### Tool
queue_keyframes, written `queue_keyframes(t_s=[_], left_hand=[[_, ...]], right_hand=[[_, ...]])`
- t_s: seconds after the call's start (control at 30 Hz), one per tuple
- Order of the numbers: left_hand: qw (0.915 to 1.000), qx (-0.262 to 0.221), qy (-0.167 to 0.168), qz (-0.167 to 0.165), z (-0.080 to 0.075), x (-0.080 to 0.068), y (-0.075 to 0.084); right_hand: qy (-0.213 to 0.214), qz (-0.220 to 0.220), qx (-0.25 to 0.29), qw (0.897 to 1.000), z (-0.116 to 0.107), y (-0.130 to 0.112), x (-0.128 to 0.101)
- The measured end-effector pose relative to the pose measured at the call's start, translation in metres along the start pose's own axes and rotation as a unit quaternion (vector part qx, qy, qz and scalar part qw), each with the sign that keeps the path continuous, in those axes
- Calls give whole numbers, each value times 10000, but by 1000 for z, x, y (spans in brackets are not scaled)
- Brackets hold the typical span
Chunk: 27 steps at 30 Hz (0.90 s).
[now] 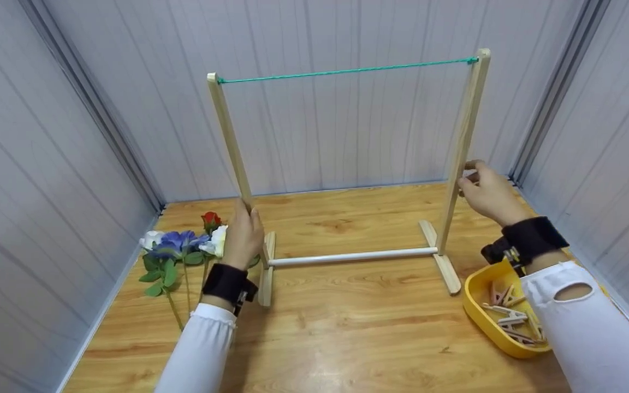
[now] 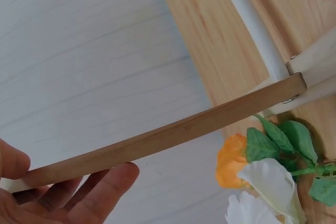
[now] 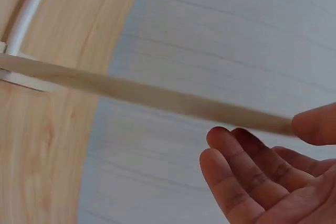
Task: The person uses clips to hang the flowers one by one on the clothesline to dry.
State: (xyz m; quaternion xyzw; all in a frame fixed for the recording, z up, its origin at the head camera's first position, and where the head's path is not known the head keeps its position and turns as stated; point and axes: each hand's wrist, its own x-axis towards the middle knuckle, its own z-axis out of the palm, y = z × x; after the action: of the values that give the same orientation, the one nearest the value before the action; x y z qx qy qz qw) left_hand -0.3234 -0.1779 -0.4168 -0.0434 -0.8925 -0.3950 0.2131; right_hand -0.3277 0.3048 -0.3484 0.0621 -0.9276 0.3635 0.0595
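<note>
A wooden rack stands upright on the table, with a left post (image 1: 230, 136), a right post (image 1: 472, 109) and a green cord (image 1: 347, 71) tied between their tops. Low down, a white rod (image 1: 352, 255) joins the two feet. My left hand (image 1: 244, 234) grips the left post along its lower part; the left wrist view has thumb and fingers on opposite sides of it. Higher up on the other side, my right hand (image 1: 488, 194) loosely pinches the right post. Its thumb touches the wood in the right wrist view, the other fingers curled close by.
Artificial flowers lie left of the rack: a red rose (image 1: 212, 219), blue blooms (image 1: 175, 242) and white ones, plus an orange flower (image 2: 231, 162). Beneath my right forearm, a yellow basket (image 1: 475, 316) holds several clothespins (image 1: 511, 316). Grey panel walls (image 1: 336, 136) enclose the table (image 1: 336, 338).
</note>
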Motion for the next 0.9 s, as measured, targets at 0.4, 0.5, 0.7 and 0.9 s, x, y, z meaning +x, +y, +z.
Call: queue_keyframes(t_s=[0.4,0.5,0.7,0.9], left_hand=[[9993,-104,-216,-303,3,-6,-6],[9990,-109,-238,-357,5,-7,-7],[9998,-12,-98,-166,7,-8,-10],[9997,8,-97,-215,5,-8,-9]], right_hand=[[-1772,1324,-1246,9672,-16,70,-9],[-2062,1423,-1636,9542,-17,89,-12],[-2604,1785,-2117,9249,-16,117,-20],[-2895,2134,-1680,9178,0,124,-14]])
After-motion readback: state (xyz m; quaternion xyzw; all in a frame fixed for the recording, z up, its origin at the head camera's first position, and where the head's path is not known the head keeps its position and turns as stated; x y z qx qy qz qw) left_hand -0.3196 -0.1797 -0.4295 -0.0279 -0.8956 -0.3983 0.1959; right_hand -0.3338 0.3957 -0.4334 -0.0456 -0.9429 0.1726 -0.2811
